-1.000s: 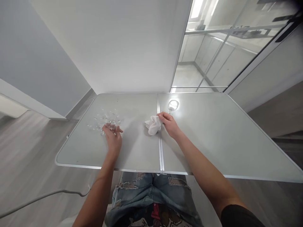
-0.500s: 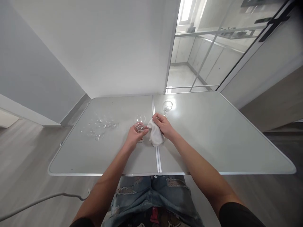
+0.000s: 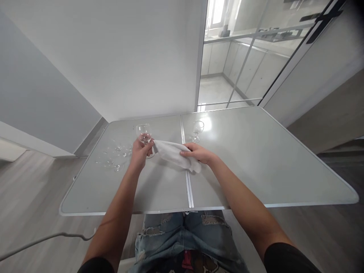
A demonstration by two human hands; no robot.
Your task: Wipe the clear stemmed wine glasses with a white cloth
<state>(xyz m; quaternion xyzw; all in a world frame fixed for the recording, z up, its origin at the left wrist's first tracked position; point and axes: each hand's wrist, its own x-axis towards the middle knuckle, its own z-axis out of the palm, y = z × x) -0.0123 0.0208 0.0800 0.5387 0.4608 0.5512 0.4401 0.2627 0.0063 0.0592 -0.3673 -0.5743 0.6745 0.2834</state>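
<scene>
Clear stemmed glass [image 3: 143,131] is pinched by left hand [image 3: 140,154], long axis near-upright, along with a corner of white fabric cloth [image 3: 172,152], which is stretched toward 4 o'clock and pinched by right hand [image 3: 200,154], glass lying at 10 o'clock from the latter.

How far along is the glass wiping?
Looks early. Likely done: one stemmed glass standing apart beyond the table seam. In hand: another glass in the left hand, with the white cloth stretched across to the right hand. Probably left: the glass cluster at the left, too faint to count.
</scene>
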